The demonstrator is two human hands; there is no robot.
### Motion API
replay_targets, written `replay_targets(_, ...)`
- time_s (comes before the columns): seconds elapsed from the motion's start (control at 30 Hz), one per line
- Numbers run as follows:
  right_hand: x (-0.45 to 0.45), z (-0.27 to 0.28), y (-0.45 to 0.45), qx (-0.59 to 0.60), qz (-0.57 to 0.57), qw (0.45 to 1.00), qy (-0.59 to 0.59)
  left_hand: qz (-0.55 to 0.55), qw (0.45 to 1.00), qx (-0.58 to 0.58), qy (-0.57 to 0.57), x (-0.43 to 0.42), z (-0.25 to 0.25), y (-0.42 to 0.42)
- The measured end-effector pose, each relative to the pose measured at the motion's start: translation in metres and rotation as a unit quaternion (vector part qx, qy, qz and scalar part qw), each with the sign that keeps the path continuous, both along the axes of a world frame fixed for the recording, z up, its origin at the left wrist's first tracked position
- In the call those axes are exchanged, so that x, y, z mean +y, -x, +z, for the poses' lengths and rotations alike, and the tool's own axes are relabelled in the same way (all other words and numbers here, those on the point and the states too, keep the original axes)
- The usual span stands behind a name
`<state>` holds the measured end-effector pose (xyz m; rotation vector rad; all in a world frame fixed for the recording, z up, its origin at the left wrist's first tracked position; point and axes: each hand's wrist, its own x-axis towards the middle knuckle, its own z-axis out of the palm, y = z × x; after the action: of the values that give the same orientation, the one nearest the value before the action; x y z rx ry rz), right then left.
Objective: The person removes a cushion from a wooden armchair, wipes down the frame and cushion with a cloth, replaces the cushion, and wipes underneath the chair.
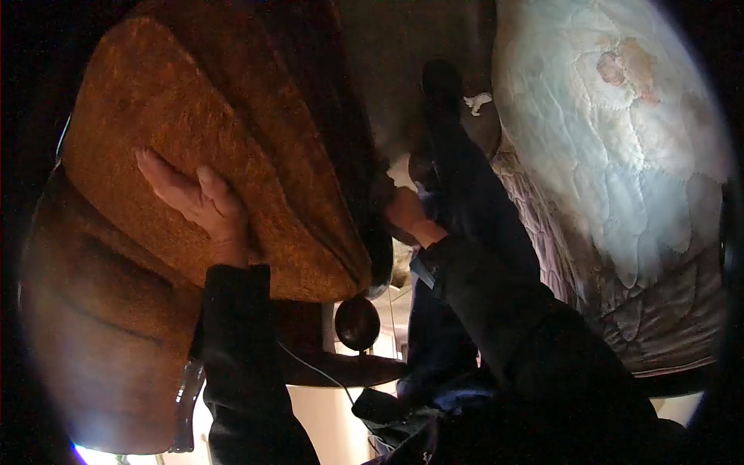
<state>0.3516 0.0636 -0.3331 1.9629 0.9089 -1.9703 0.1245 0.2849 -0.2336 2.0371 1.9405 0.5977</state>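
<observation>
My left hand (198, 200) lies on a brown, fuzzy sofa cushion (178, 101), its fingers stretched out and the thumb apart. Beside the dark front edge of the sofa (380, 252), my right hand (407, 213) is closed, with its fingers curled toward that edge. Shadow hides the fingertips and whatever they hold. Both arms wear dark sleeves.
To the right is a bed with a pale quilt (573, 139). A small white scrap (478, 102) lies on the dark floor (387, 70). My dark-trousered leg (484, 194) stands between sofa and bed. A dark round knob (357, 324) sits below the cushion.
</observation>
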Motion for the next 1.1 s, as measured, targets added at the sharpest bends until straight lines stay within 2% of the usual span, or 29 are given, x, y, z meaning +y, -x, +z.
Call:
replay_targets(0.07,0.008,-0.016,0.0,-0.025,-0.11,0.967,-0.228,0.011,1.0,-0.025,0.003,-0.004,-0.001,-0.001)
replay_targets(0.17,0.101,-0.019,-0.01,-0.032,-0.131,0.9,-0.414,0.001,0.998,-0.045,-0.04,-0.007,-0.003,0.004)
replay_targets(0.2,0.151,0.007,-0.016,-0.04,-0.188,0.924,-0.329,-0.021,0.997,-0.041,-0.056,-0.002,-0.005,0.004)
replay_targets(0.27,0.202,-0.001,-0.013,-0.034,-0.248,0.899,-0.36,-0.043,0.995,-0.038,-0.078,0.0,-0.007,0.007)
replay_targets(0.37,0.193,-0.034,0.009,-0.058,-0.199,0.894,-0.397,-0.021,0.996,-0.009,-0.083,-0.004,-0.01,0.008)
replay_targets(0.4,0.175,-0.039,0.013,-0.058,-0.202,0.895,-0.394,-0.02,0.996,-0.034,-0.081,-0.004,-0.01,0.007)
replay_targets(0.47,0.129,-0.048,0.023,-0.12,-0.155,0.837,-0.511,-0.021,0.995,-0.056,-0.083,-0.003,-0.011,0.008)
replay_targets(0.53,0.072,-0.029,0.025,-0.114,-0.155,0.877,-0.44,-0.006,0.997,-0.056,-0.06,-0.004,-0.012,0.009)
replay_targets(0.6,0.016,-0.018,0.025,-0.108,-0.118,0.936,-0.315,-0.007,0.995,-0.083,-0.049,-0.007,-0.013,0.008)
replay_targets(0.67,-0.01,0.007,0.013,-0.051,-0.104,0.971,-0.208,-0.013,0.993,-0.112,-0.037,-0.005,-0.013,0.006)
replay_targets(0.7,-0.018,0.0,0.009,-0.051,-0.104,0.971,-0.21,-0.017,0.993,-0.105,-0.044,-0.004,-0.013,0.005)
replay_targets(0.77,-0.036,-0.018,0.007,-0.025,-0.009,0.991,-0.128,-0.019,0.993,-0.1,-0.054,-0.004,-0.011,0.004)
replay_targets(0.8,-0.032,-0.032,0.008,-0.025,-0.009,0.991,-0.132,-0.015,0.995,-0.088,-0.034,-0.004,-0.008,0.006)
replay_targets(0.83,-0.017,-0.05,0.008,-0.014,-0.069,0.95,-0.305,-0.011,0.997,-0.076,-0.016,-0.001,-0.008,0.007)
replay_targets(0.9,0.044,-0.046,0.01,0.015,-0.23,0.902,-0.365,-0.015,0.993,-0.113,-0.012,-0.001,-0.008,0.005)
replay_targets(0.93,0.097,-0.027,0.006,0.029,-0.329,0.908,-0.258,-0.017,0.988,-0.154,-0.003,-0.005,-0.009,0.003)
replay_targets(0.97,0.123,-0.056,0.003,-0.053,-0.126,0.904,-0.406,-0.021,0.988,-0.155,0.005,-0.008,-0.009,0.003)
replay_targets(1.03,0.205,0.02,-0.019,0.062,-0.295,0.913,-0.276,-0.012,0.991,-0.136,-0.016,-0.006,-0.009,0.003)
replay_targets(1.07,0.228,0.068,-0.029,0.103,-0.351,0.923,-0.123,-0.011,0.991,-0.136,-0.016,-0.006,-0.01,0.005)
replay_targets(1.1,0.221,0.058,-0.019,0.103,-0.351,0.923,-0.119,-0.009,0.993,-0.115,-0.013,-0.009,-0.01,0.01)
